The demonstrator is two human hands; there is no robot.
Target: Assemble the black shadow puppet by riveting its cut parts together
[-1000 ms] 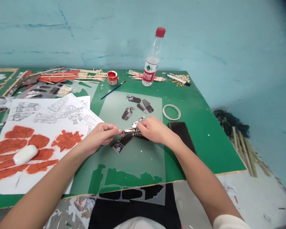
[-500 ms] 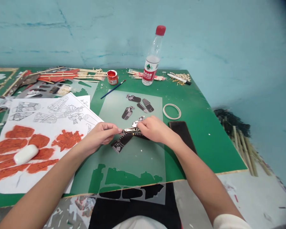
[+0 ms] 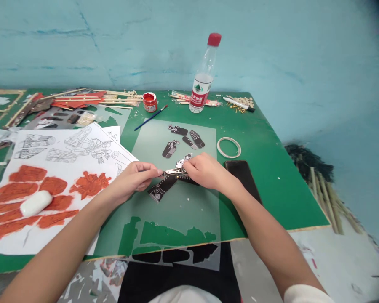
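Observation:
My left hand [image 3: 135, 177] is closed in a pinch on a small metal tool [image 3: 172, 172] whose tip meets black patterned cut-out pieces [image 3: 160, 189]. My right hand [image 3: 205, 170] is closed over the same black pieces, pressing them on a translucent sheet [image 3: 183, 206] that lies on the green table [image 3: 271, 181]. Several more black cut-out pieces [image 3: 183, 138] lie farther back on the sheet.
White paper with line drawings and red painted shapes [image 3: 50, 185] lies at left, a white oval object [image 3: 35, 203] on it. A water bottle [image 3: 203, 82], a red paint jar [image 3: 149, 102], a brush [image 3: 150, 118], sticks, a tape ring [image 3: 228, 147] and a dark phone [image 3: 242, 179] are around.

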